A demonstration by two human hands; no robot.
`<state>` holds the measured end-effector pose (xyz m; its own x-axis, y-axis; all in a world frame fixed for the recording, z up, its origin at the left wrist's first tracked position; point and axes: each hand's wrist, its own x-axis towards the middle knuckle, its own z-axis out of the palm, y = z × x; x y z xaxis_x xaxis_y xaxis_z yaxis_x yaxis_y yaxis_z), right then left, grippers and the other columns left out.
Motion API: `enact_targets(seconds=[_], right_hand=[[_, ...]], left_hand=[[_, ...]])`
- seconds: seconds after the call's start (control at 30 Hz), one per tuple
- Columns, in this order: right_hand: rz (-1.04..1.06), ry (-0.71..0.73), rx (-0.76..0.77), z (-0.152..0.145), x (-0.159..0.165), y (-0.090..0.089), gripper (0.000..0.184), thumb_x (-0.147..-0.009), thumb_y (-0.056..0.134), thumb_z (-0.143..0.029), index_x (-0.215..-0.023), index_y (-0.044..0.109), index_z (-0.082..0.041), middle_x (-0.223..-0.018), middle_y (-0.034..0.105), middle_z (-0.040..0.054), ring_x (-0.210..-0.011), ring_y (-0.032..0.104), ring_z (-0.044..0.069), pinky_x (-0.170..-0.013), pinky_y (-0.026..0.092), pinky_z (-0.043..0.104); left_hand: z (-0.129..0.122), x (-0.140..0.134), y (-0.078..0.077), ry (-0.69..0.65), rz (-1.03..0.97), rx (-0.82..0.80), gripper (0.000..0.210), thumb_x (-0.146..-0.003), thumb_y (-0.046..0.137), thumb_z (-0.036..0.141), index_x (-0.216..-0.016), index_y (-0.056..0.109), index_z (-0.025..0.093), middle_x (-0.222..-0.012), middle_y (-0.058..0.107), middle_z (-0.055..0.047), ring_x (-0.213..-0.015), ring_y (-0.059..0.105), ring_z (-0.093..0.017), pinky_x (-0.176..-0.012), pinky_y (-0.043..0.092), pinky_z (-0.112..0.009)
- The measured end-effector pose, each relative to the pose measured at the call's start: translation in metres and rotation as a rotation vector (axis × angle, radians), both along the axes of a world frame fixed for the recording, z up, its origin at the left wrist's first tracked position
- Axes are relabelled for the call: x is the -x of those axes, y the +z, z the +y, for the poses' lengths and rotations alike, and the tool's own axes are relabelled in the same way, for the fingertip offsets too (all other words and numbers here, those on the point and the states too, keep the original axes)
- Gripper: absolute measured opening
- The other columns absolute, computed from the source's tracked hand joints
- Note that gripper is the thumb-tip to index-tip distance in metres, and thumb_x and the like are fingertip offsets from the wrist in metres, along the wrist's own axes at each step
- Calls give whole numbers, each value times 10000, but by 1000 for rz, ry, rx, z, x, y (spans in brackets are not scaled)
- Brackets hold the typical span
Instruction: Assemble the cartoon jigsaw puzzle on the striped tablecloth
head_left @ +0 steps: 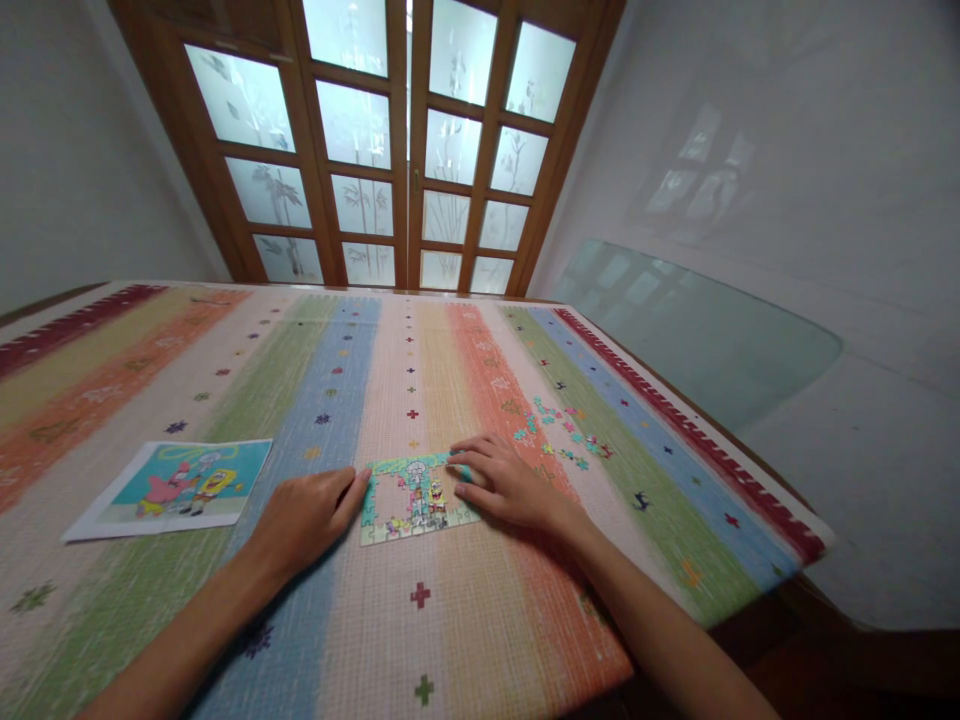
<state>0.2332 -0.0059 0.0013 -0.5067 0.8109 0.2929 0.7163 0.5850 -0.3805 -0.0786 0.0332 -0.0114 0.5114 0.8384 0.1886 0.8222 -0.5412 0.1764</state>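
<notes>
A partly assembled jigsaw puzzle [418, 505] with cartoon figures lies flat on the cloth in front of me; pink cloth shows through a gap in its left half. My left hand [309, 512] is closed at its left edge, thumb and curled forefinger against the border; its other fingers are tucked out of sight. Across the right edge lies my right hand [508, 482], its fingers stretched out and apart, fingertips on or just above the puzzle. Whether a loose piece is under those fingers cannot be seen.
Several loose puzzle pieces [574, 437] are scattered to the right, beyond my right hand. A printed reference picture [187, 485] lies at the left. The striped tablecloth [405, 640] covers the table, with its edge at the right. Glazed wooden doors [409, 150] stand behind.
</notes>
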Motion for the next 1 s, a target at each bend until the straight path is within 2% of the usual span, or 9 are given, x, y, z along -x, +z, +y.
enact_targets(seconds=[0.17,0.37,0.53,0.67,0.87,1.0], right_hand=[[-27,-79,-16,2,-3,0,199,-987,608,-249,-1158,706,-222,-1206,688,95,-1149,593,237,-1038,467,418],[-65,-166,-3,7,-17,6,186,-978,547,-192,-968,732,-205,-1027,684,100,-960,618,237,-884,481,393],[-116,-304,17,14,-52,16,127,-937,612,-178,-933,739,-190,-988,684,99,-944,617,232,-863,457,365],[-131,-454,99,15,-85,25,106,-894,643,-163,-881,747,-176,-898,689,88,-816,614,205,-776,446,321],[-180,-514,231,9,-112,29,254,-731,645,-47,-896,771,-193,-944,730,78,-863,629,206,-808,450,303],[-193,-538,271,10,-113,24,167,-728,664,-85,-816,740,-205,-899,725,83,-871,647,228,-805,470,317]], left_hand=[[-3,-3,3,1,50,35,531,-1033,248,461,-721,603,218,-702,721,-96,-643,673,-244,-611,406,-335],[-4,-6,8,18,154,81,524,-1037,252,423,-757,641,212,-767,748,-117,-692,702,-264,-636,454,-346],[-4,-7,9,27,178,108,523,-1036,244,411,-790,656,203,-806,763,-141,-735,723,-287,-673,477,-369],[-5,-8,9,26,182,140,513,-1041,243,395,-836,671,199,-873,775,-165,-792,743,-325,-712,492,-410],[-6,-11,14,41,258,175,513,-1061,229,372,-878,673,190,-938,784,-172,-885,761,-335,-766,513,-423],[-6,-12,15,41,258,187,518,-1057,222,365,-905,680,178,-943,782,-190,-895,761,-362,-775,524,-452]])
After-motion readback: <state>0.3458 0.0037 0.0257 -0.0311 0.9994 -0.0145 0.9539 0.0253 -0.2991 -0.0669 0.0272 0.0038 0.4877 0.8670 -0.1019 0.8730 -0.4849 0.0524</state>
